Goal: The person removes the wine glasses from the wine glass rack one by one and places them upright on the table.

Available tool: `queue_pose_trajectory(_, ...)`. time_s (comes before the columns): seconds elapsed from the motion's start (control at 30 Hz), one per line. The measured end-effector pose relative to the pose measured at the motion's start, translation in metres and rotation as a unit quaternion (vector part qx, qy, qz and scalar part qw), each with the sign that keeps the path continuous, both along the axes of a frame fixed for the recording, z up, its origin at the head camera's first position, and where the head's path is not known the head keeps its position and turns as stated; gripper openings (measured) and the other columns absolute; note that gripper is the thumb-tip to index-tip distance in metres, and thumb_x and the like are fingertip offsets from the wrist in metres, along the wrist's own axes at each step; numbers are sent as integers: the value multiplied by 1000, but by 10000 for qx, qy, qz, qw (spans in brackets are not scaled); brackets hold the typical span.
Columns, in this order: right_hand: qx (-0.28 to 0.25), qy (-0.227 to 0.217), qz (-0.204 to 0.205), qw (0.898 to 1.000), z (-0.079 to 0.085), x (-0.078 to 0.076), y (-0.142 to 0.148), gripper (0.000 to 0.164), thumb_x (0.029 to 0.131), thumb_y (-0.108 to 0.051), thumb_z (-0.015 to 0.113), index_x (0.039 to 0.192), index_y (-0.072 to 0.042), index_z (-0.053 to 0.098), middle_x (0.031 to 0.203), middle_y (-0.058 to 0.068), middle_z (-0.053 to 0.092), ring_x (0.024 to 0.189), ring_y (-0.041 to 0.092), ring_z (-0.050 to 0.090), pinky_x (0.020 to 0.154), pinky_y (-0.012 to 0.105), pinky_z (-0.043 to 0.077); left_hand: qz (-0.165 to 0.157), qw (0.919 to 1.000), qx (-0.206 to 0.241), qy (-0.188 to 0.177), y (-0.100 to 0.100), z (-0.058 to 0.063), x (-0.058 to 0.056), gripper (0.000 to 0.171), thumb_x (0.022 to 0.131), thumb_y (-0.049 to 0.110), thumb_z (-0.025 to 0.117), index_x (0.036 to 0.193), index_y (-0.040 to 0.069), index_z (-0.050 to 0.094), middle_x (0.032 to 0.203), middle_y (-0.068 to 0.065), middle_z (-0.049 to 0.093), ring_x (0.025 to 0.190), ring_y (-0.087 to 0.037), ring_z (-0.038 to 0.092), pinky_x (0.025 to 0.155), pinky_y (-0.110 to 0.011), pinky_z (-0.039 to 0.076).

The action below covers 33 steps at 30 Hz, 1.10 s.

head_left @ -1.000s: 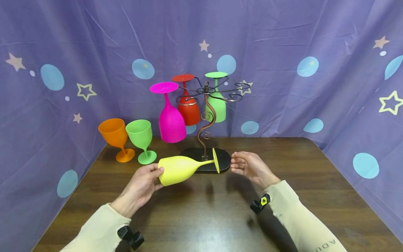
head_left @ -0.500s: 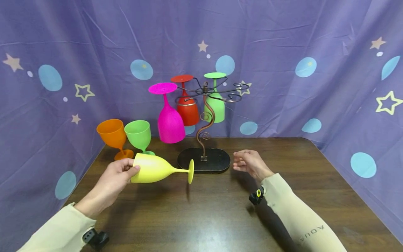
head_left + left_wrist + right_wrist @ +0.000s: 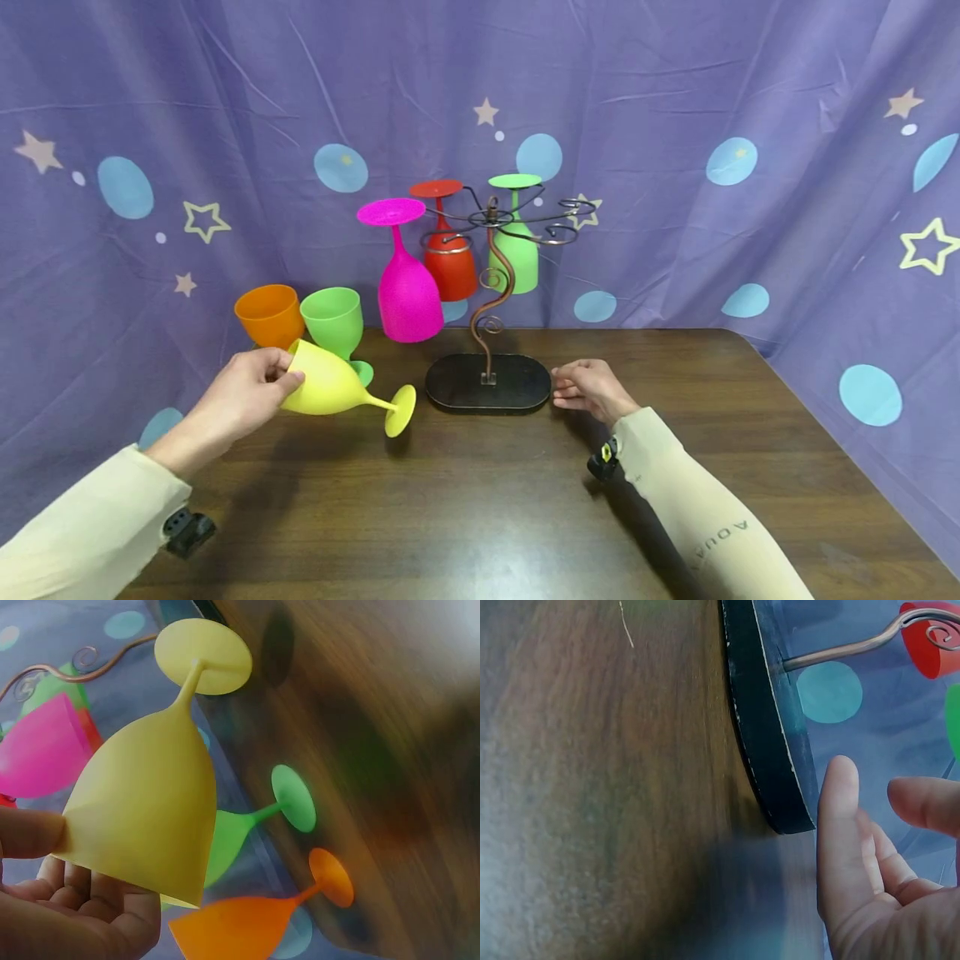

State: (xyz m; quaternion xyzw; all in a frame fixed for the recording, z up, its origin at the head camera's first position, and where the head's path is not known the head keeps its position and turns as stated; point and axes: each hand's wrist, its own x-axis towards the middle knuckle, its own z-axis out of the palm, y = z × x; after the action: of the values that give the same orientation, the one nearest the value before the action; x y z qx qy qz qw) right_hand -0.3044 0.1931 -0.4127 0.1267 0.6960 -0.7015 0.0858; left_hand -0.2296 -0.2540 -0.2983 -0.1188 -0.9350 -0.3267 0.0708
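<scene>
My left hand pinches a yellow plastic goblet by its rim, thumb on the outside. The goblet is tilted, its foot pointing right and down above the table; in the left wrist view its bowl fills the middle. Behind it stand an upright green goblet and an orange goblet, both partly hidden. Beside the right end of the rack's black base is my right hand, holding nothing, its fingers loosely bent. Whether the fingertips touch the base I cannot tell.
A metal goblet rack rises from the base with curled arms. Upside down on it hang a magenta goblet, a red goblet and a green goblet. A purple curtain backs the wooden table.
My left hand has carried the yellow goblet leftward, away from the rack's base toward the standing goblets, and its foot now tips lower. My right hand has stayed beside the base.
</scene>
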Motion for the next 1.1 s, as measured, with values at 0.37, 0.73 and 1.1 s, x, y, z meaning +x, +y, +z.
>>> queue_pose_trajectory(0.37,88,-15,-9,10000,-2,-7,-2,27,89,-3,61,111,10,55,81,10,58,64,18,63,69,33,57,139,9922,-976,759,-4,10,-10,13,88,8,55,76,5,56,62,-3,48,59,-22,46,55,-32,34)
queue_pose_trajectory(0.73,104,140,108,9998,-3,-6,-3,27,87,-1,59,111,11,58,84,13,59,65,17,64,69,31,57,433,9820,-1697,712,-16,8,-25,12,87,11,52,80,4,60,69,-11,54,60,-30,50,47,-40,37)
queue_pose_trajectory(1.1,293,-70,10,9995,-9,-12,-5,30,88,-1,60,115,13,56,88,14,56,66,17,62,75,36,57,307,9635,-2360,1223,-22,0,-33,3,76,4,58,80,4,58,68,-12,55,59,-37,55,46,-52,41)
